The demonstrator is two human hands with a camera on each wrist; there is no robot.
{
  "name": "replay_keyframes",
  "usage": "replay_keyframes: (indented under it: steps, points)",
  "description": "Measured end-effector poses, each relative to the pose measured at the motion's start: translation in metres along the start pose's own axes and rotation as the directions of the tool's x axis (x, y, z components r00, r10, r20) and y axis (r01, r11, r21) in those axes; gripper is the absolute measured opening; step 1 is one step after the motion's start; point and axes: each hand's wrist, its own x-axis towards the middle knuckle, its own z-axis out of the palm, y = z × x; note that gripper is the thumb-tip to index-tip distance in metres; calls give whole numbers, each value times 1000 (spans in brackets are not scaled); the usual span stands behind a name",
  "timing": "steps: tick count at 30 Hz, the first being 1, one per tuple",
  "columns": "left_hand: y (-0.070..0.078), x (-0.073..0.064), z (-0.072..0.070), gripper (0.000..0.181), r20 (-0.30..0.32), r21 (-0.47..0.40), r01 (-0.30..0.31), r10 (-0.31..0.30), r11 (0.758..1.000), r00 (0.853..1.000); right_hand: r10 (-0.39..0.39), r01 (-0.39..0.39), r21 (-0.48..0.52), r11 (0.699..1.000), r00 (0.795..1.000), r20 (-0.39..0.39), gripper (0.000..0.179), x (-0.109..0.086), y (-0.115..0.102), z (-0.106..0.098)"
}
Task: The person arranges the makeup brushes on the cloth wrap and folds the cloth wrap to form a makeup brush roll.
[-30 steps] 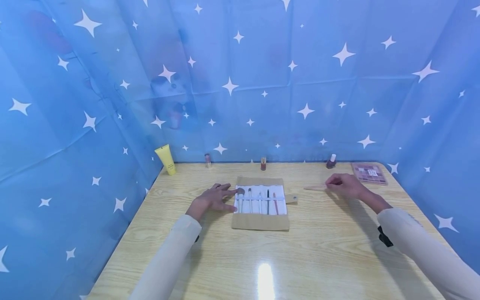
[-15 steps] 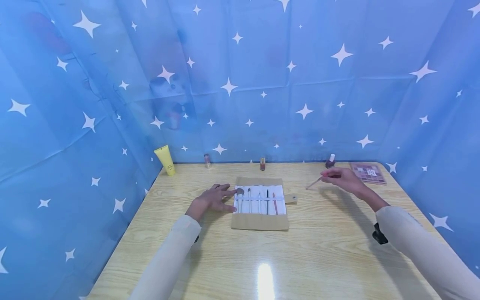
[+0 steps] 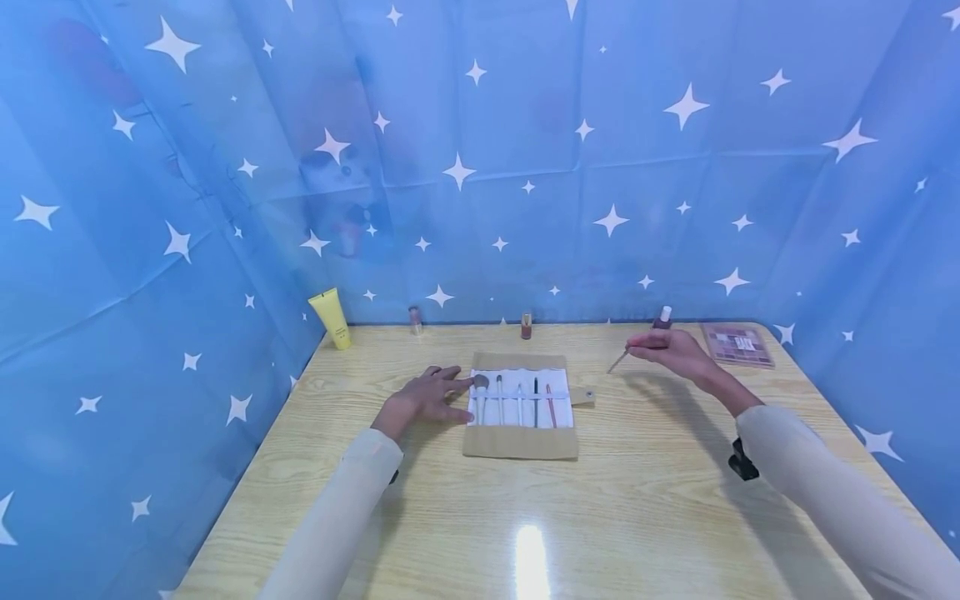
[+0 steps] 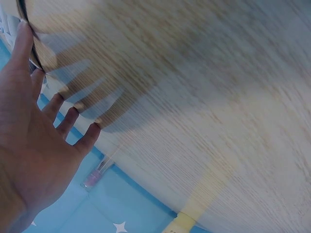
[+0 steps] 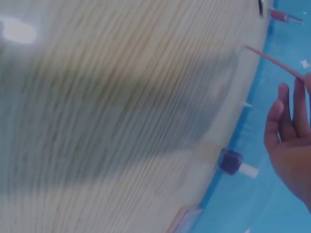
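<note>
A tan brush roll lies unfolded on the table, its white lining holding several makeup brushes and slim sticks under a strap. At its left edge rests my left hand, fingers spread, thumb and index finger touching the cloth beside a fluffy makeup brush. In the left wrist view, the fingertips of that hand lie on the tabletop. Right of the roll, my right hand pinches a thin pink tapered stick by one end. Its free end slants down left, close over the table.
Along the back edge stand a yellow tube, a small pinkish tube, a brown-red bottle and a dark nail polish bottle. An eyeshadow palette lies at the back right. A starry blue curtain surrounds the table.
My right hand has lifted the thin pink stick from near the tabletop and moved it slightly left, tipping its free end downward. The left hand and brush roll have stayed in place.
</note>
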Motion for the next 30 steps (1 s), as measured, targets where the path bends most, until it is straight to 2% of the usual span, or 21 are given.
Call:
replay_keyframes:
  steps: [7,19,30]
  points:
    - [0,-1,0,82,5,-9,7,-7,1000,1000,0,0,46,999,1000,-8,51,7,-13,10]
    - [-2,-1,0,84,0,-17,7,-7,1000,1000,-89,86,116,990,996,21,42,22,-36,35]
    - [1,-1,-1,83,1,-10,-2,2,1000,1000,-85,83,99,992,996,15,37,36,-44,55]
